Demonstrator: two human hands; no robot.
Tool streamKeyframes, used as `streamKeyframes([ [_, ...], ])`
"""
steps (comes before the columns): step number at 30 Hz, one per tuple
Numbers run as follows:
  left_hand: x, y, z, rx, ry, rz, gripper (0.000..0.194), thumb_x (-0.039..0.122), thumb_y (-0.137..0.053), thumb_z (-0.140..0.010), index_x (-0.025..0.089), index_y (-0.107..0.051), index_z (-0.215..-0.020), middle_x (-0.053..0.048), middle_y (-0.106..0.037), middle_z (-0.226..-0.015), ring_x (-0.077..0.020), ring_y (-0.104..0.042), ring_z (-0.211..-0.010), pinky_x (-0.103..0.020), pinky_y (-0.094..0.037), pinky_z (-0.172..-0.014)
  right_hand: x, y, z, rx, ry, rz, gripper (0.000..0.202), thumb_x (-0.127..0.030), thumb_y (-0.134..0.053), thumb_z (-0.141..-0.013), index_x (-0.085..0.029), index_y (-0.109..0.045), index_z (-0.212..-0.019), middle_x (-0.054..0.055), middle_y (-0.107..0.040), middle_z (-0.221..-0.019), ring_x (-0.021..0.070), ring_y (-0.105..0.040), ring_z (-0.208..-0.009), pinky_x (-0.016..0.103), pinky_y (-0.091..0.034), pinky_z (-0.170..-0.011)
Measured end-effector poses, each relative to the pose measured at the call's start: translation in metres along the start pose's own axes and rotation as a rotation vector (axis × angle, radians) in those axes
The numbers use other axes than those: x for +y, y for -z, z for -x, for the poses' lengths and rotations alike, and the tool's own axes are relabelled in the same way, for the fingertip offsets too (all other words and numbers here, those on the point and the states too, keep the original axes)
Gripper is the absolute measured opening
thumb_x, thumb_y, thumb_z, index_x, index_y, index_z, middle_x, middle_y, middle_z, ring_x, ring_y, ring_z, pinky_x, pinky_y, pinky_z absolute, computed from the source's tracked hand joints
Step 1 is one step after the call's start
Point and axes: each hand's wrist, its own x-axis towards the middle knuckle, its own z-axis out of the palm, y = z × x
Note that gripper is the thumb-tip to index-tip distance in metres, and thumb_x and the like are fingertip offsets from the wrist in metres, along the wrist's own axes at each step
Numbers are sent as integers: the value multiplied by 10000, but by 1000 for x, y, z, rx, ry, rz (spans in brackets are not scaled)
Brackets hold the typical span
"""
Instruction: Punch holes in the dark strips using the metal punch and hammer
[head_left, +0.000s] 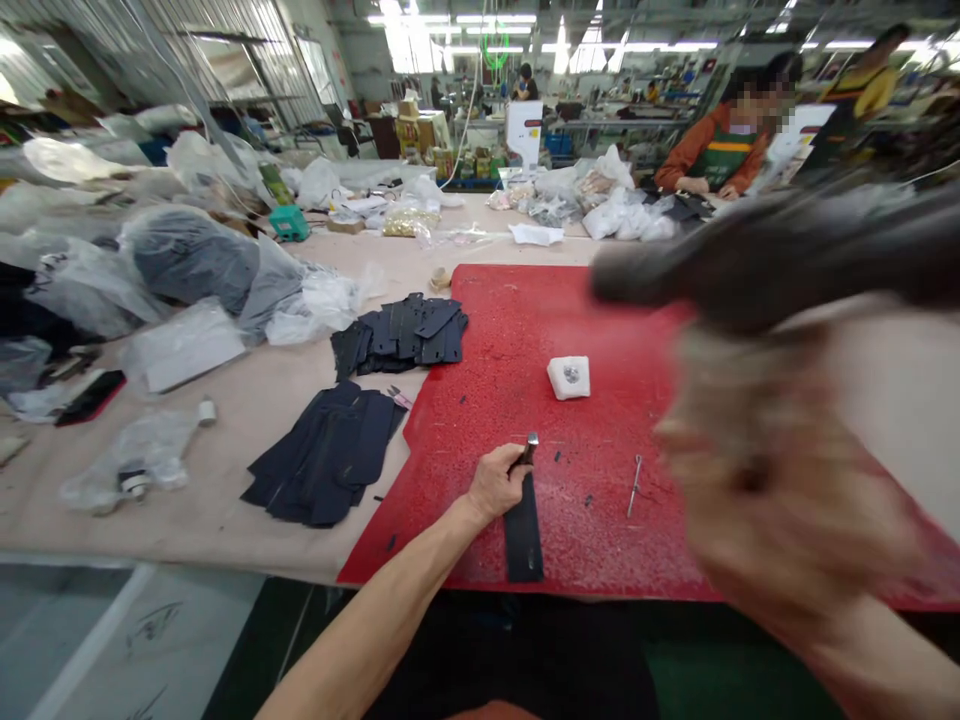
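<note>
My left hand is closed round a metal punch, held upright over the upper end of a black strip. The strip lies on the red mat near the table's front edge, its upper part hidden by my fingers. Raised high at the right, close to the camera, my right hand grips a hammer; both are smeared by motion. The hammer's dark head is well above the punch, apart from it. A white block and a thin metal rod lie on the mat.
Left of the mat lie a pile of black pieces and another pile behind it, with small snips between. Plastic-wrapped bundles crowd the far left. A co-worker sits across the table at the right.
</note>
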Motion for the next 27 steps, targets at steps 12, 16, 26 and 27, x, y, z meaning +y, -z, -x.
streamKeyframes([
  [12,-2,-1,-1,-13,39,-1,70,135,-567,-820,192,-608,-813,-21,-660,-775,-157,-626,-726,-263,-494,-714,86,-98,71,-265,-825,-356,651,-391,-462,-879,-188,-344,-1486,-55,-526,-558,134,-483,-424,250,-413,-485],
  [16,-3,-1,-1,-11,38,30,73,143,-563,-825,192,-616,-841,-25,-674,-804,-162,-640,-757,-270,-507,-738,107,-134,82,-231,-834,-146,568,-355,-446,-895,-156,-421,-1427,44,-638,-785,191,-605,-645,309,-473,-636],
  [26,1,0,-2,-11,145,51,118,173,-571,-831,187,-671,-893,-30,-714,-853,-163,-664,-796,-288,-516,-802,21,-188,129,-398,-201,97,568,-337,-514,-890,-150,-432,-1421,135,-414,-1492,315,-296,-1399,539,-182,-1141],
  [27,1,0,-4,8,181,80,115,177,-578,-823,185,-675,-885,-28,-716,-842,-161,-665,-781,-285,-520,-790,18,-192,134,-401,-215,100,586,-340,-509,-892,-147,-411,-1437,136,-388,-1509,323,-273,-1411,560,-163,-1142],
])
